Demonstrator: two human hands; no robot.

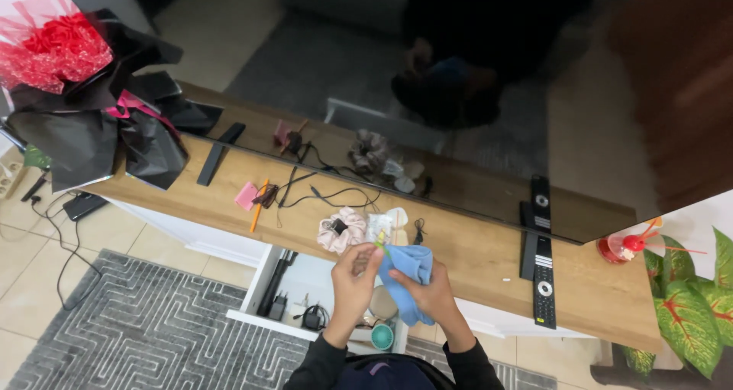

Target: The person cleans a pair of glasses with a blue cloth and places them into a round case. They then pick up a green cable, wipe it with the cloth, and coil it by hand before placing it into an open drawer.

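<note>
Wooden counter point(489, 256) runs under a dark television screen point(427, 92), whose glass mirrors the person only as a murky shape. At the counter's near edge, the right hand point(434, 292) is closed around a bunched blue cloth point(407, 274), which hangs partly over the open drawer point(305, 291) below. The left hand point(353, 271) pinches its fingertips on a small greenish thing point(379, 242) at the cloth's top; most of it is hidden, too small to identify. Just beyond lie a pink scrunchie point(341, 229) and a crumpled clear wrapper point(385, 222). Farther left sit tangled black cables point(317, 195) and an orange pencil point(257, 210). Two remote controls point(543, 279) lie to the right. A black-wrapped bouquet of red flowers point(72, 92) is cut off at the left edge.
</note>
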